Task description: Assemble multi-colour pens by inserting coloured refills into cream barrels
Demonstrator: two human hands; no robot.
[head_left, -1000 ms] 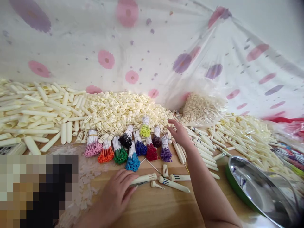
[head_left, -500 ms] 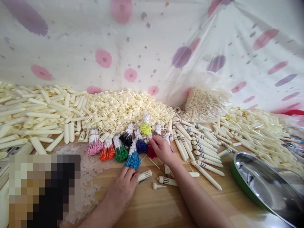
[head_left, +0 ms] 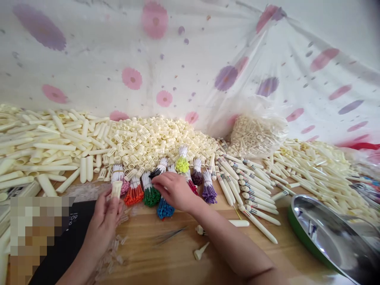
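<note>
My left hand (head_left: 108, 213) is closed around a short cream slotted pen sleeve (head_left: 116, 189), held upright above the table. My right hand (head_left: 178, 192) reaches across with its fingertips pinched at the bundle of black-tipped pen refills (head_left: 157, 169); what they grip is too small to make out. Below the wrist stands the blue-tipped bundle (head_left: 165, 209), partly covered. Close by are the green (head_left: 151, 196), orange (head_left: 134, 194) and purple (head_left: 209, 193) bundles. A thin pointed metal tool (head_left: 172, 234), blurred, and a small cream plug with a stem (head_left: 201, 252) lie on the table.
Slotted sleeves (head_left: 154, 136) are heaped at the back, with long cream tubes (head_left: 53, 144) on the left. Multicolour pens (head_left: 258, 194) lie in rows at right, before a clear bag (head_left: 258, 132) of small parts. A metal pan (head_left: 332, 233) stands at front right.
My left hand has lifted the slotted sleeve off the table and moved left. My right hand has gone left from the red bundle to the black one, uncovering the purple bundle.
</note>
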